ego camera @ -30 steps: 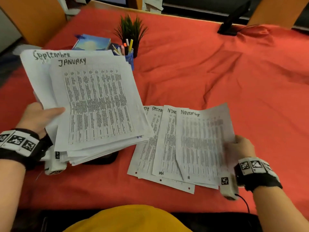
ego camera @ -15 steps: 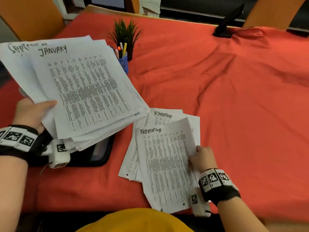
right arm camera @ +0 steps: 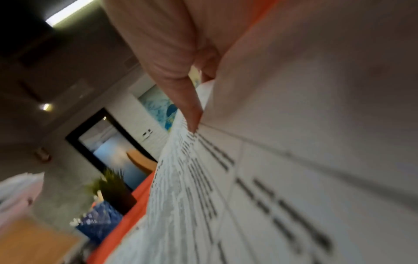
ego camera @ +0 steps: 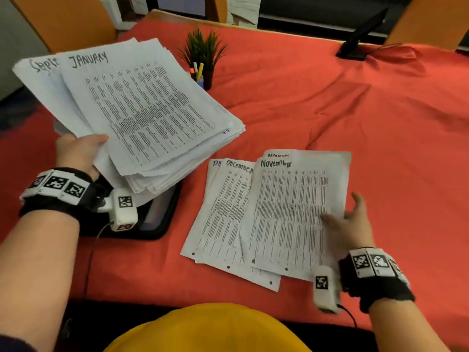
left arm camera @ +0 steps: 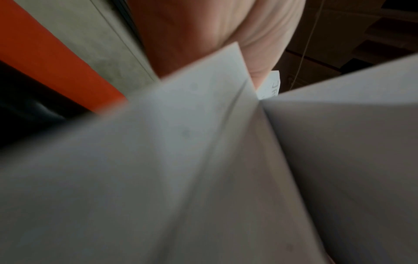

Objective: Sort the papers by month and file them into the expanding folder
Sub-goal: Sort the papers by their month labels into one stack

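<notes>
My left hand (ego camera: pixel 76 151) grips a thick stack of printed papers (ego camera: pixel 152 110) and holds it tilted above the table's left side. The top sheet reads "JANUARY", and a "Sept..." sheet peeks out behind it. The left wrist view shows only blurred undersides of those papers (left arm camera: pixel 203 178). Below the stack lies the black expanding folder (ego camera: pixel 162 219), mostly hidden. My right hand (ego camera: pixel 352 224) rests with its thumb on a "November" sheet (ego camera: pixel 291 212), fingers spread past the sheet's right edge. That sheet tops a fanned pile with "December" sheets (ego camera: pixel 223 212) on the red tablecloth (ego camera: pixel 330 102).
A small potted plant (ego camera: pixel 203 52) and a blue cup of pens (ego camera: pixel 199 77) stand behind the held stack. A black stand (ego camera: pixel 360 39) sits at the far right edge. Orange chairs (ego camera: pixel 63 19) flank the table. Bare cloth covers the table's right half.
My right hand laid the November sheet onto the pile and loosened its grip. The left hand's stack rose and tilted a little further left.
</notes>
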{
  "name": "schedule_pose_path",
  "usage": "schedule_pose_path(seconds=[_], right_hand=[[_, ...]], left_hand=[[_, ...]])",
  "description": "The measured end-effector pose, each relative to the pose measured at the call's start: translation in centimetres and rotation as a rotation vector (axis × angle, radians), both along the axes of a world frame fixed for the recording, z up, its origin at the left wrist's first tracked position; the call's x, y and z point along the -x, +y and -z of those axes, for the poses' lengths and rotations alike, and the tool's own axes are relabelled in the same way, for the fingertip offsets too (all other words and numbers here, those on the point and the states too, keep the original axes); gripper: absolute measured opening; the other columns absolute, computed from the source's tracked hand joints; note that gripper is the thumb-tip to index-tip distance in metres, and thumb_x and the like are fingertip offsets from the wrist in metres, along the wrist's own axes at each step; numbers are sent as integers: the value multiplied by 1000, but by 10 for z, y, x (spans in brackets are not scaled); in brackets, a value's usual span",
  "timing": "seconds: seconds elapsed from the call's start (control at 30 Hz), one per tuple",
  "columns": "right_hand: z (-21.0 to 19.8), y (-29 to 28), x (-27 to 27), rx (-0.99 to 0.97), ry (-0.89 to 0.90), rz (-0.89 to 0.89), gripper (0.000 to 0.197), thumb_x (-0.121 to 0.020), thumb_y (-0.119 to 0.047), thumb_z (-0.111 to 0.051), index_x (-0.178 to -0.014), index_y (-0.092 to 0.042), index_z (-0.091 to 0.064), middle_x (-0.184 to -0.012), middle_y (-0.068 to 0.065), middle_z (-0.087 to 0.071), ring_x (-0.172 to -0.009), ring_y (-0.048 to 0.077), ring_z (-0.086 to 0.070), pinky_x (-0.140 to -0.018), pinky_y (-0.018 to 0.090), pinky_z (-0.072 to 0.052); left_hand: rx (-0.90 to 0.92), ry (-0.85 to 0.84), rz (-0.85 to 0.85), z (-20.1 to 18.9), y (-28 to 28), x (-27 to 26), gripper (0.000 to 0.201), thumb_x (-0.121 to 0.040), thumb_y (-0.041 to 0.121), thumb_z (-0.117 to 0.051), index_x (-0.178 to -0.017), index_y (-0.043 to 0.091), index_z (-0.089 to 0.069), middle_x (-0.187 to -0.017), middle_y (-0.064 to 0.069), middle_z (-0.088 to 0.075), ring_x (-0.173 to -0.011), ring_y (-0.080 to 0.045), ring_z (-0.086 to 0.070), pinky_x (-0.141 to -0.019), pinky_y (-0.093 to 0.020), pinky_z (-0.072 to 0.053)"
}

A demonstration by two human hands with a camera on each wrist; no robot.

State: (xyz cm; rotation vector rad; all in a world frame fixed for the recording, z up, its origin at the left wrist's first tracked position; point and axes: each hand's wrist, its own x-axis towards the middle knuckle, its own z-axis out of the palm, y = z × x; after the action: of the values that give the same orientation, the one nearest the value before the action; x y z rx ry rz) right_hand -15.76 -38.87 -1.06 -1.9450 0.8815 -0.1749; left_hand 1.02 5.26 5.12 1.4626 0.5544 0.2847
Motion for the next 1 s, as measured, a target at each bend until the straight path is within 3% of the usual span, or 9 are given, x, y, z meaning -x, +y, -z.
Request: schedule_pose_path(seconds=[0.07, 0.17, 0.23, 0.33, 0.4, 0.57, 0.67, 0.8, 1.0], right_hand=[[-4, 2, 5, -147, 21, -29, 69, -79, -8, -70, -137, -17, -33, -95, 9, -68, -81, 24, -66, -78, 41, -54], [-2, 35, 3, -149, 94, -138, 18, -79, -6, -67, -97, -4, -67, -77, 5, -69, -64, 17, -63, -58, 26, -53], [11, 63, -7, -21, 161, -260, 6, -78, -12, -68, -82, -9, -71, -78, 5, -67, -72, 21, -62, -62, 27, -49], [29, 94, -24, 309, 382, -378, 19, -78, -20, -63, -95, -14, -71, -116, 12, -52, -108, 32, -46, -91, 33, -41], [30, 104, -30, 439, 485, -431, 24, -82, -17, -54, -101, -14, -68, -119, 13, -47, -112, 33, -37, -97, 36, -33], [29, 105, -35, 415, 469, -450, 24, -82, -10, -52, -102, -9, -66, -100, 7, -40, -109, 34, -41, -97, 34, -38], [30, 109, -32, 454, 386, -460, 24, -80, -8, -51, -100, -8, -65, -110, 10, -40, -103, 33, -45, -89, 34, -43], [21, 116, -20, 767, 315, -632, 32, -84, -2, -41, -109, -10, -59, -134, 9, -34, -107, 29, -42, -86, 38, -40], [12, 100, -21, 771, 302, -680, 34, -82, 6, -41, -105, -6, -64, -153, 6, -23, -108, 27, -54, -94, 36, -45]], left_hand=[[17, 4, 6, -1, 4, -2, 22, -75, 0, -66, -96, 8, -66, -101, -10, -68, -98, -28, -66, -82, -40, -54], [24, 4, 13, -3, 7, -4, 15, -72, 1, -68, -81, 12, -63, -97, -9, -68, -99, -30, -66, -85, -45, -54], [25, 3, 24, -3, 6, -5, 15, -74, 1, -68, -78, 13, -62, -94, -7, -67, -99, -30, -66, -85, -45, -54], [10, 5, 17, 0, 4, -7, 16, -75, 2, -69, -77, 15, -59, -90, -4, -66, -99, -28, -66, -87, -44, -54], [3, 1, 22, 2, 2, -7, 17, -75, 2, -69, -76, 15, -59, -88, -3, -65, -98, -29, -66, -87, -45, -54], [-3, 2, 35, 7, -4, -4, 14, -79, 1, -66, -78, 14, -60, -88, -2, -64, -83, -19, -65, -88, -41, -54], [8, 1, 31, 10, -7, -3, 13, -79, -1, -65, -83, 11, -63, -93, -7, -66, -94, -29, -66, -89, -44, -53], [32, -13, -4, 7, -5, -3, 34, -78, -2, -66, -111, 0, -63, -110, -17, -66, -100, -31, -65, -87, -45, -53], [27, -43, -7, 6, 3, -6, 23, -78, -3, -64, -98, 9, -65, -91, -2, -66, -93, -25, -67, -84, -41, -55]])
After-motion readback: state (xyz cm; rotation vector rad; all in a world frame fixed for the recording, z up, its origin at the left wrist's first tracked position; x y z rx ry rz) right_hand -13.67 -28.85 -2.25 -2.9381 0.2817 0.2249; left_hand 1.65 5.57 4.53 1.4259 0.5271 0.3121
